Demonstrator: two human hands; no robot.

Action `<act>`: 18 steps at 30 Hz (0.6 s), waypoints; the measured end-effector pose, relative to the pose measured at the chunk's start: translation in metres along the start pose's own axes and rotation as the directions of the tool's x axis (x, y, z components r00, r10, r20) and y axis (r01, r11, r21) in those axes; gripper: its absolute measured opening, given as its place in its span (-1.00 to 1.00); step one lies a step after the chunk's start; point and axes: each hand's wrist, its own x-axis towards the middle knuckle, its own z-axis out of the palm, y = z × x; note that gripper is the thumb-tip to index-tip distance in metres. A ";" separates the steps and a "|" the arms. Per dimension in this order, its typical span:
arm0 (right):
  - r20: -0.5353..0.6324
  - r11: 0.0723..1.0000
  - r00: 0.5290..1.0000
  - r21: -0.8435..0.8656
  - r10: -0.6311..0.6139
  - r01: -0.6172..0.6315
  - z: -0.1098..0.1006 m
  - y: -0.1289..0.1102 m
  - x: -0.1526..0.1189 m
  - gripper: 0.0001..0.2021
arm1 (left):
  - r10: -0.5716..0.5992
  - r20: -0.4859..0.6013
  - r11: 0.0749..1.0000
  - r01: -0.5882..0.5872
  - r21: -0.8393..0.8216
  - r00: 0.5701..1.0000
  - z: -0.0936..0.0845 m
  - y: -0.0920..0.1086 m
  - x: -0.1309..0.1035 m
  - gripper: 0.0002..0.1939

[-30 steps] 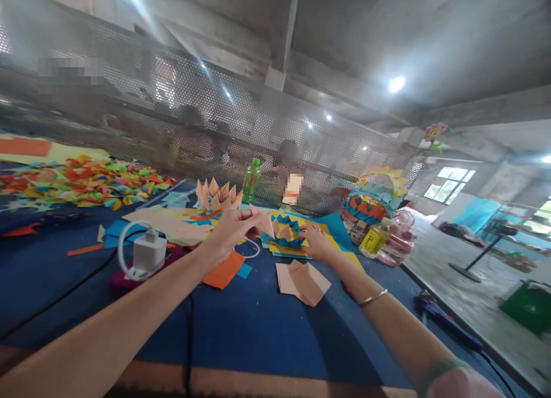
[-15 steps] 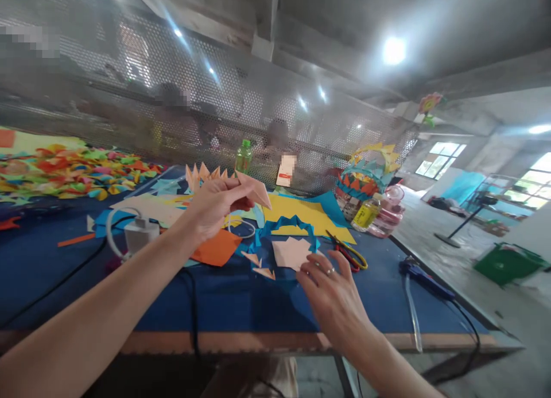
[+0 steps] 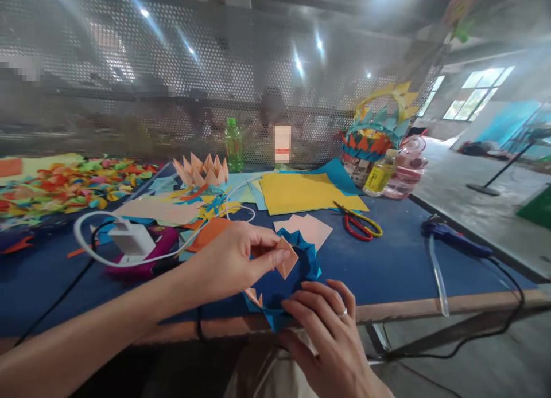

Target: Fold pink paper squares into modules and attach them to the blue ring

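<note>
My left hand (image 3: 247, 254) pinches a small peach piece of folded paper (image 3: 287, 259) between thumb and fingertips, above a zigzag-folded blue paper ring (image 3: 307, 254). My right hand (image 3: 321, 323) is closed on the near side of that ring, fingers over its wall and the thumb below. The ring reaches the table's front edge. Another peach folded point (image 3: 253, 296) is on the ring's near left part. Behind the ring lie flat peach paper pieces (image 3: 312, 230). My left hand hides part of the ring.
Red-and-yellow scissors (image 3: 359, 226) and a blue glue gun (image 3: 456, 237) lie to the right. A white charger (image 3: 131, 240) with cables sits left. Behind are yellow sheets (image 3: 301, 192), a peach paper crown (image 3: 200, 171), a green bottle (image 3: 233, 145) and a paper-decorated basket (image 3: 372, 140).
My left hand has come down to the ring with the peach piece. My right hand has taken hold of the blue ring, which is now nearer the table's front edge. The view has shifted.
</note>
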 end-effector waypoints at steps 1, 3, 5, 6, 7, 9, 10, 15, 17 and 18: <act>-0.033 1.000 0.999 0.013 0.003 -0.003 0.002 0.001 -0.002 -0.90 | -0.002 0.021 1.000 0.001 0.021 1.000 0.000 0.000 0.001 -0.76; -0.094 1.000 0.996 0.021 -0.002 0.004 0.007 0.003 -0.006 -0.88 | -0.023 0.081 0.999 0.019 0.042 0.996 -0.002 0.001 0.001 -0.77; -0.140 1.000 0.990 0.009 -0.023 0.025 0.010 0.006 -0.011 -0.83 | -0.058 0.157 0.997 0.049 0.064 0.986 -0.003 0.001 0.001 -0.78; -0.147 0.999 0.989 0.002 -0.035 0.036 0.011 0.007 -0.014 -0.82 | -0.067 0.195 0.996 0.053 0.074 0.979 -0.002 0.002 0.001 -0.78; -0.144 0.999 0.989 0.001 -0.045 0.046 0.012 0.008 -0.017 -0.82 | -0.068 0.229 0.995 0.050 0.084 0.971 -0.001 0.002 0.000 -0.78; -0.115 0.998 0.992 0.014 -0.053 0.055 0.012 0.009 -0.022 -0.81 | -0.053 0.269 0.995 0.027 0.101 0.962 0.001 0.001 -0.002 -0.77; -0.098 0.998 0.994 0.028 -0.051 0.054 0.011 0.010 -0.025 -0.81 | -0.042 0.276 0.994 0.012 0.110 0.960 0.002 0.001 -0.003 -0.76; -0.055 0.996 0.998 0.075 -0.044 0.048 0.012 0.012 -0.029 -0.85 | -0.063 0.265 0.989 0.024 0.147 0.962 0.007 -0.003 -0.005 -0.73; -0.046 0.995 0.998 0.079 -0.050 0.053 0.013 0.012 -0.029 -0.85 | -0.091 0.266 0.987 0.051 0.153 0.960 0.007 -0.003 -0.006 -0.72; -0.044 0.995 0.998 0.078 -0.052 0.055 0.013 0.012 -0.029 -0.85 | -0.101 0.265 0.986 0.061 0.155 0.959 0.007 -0.004 -0.006 -0.71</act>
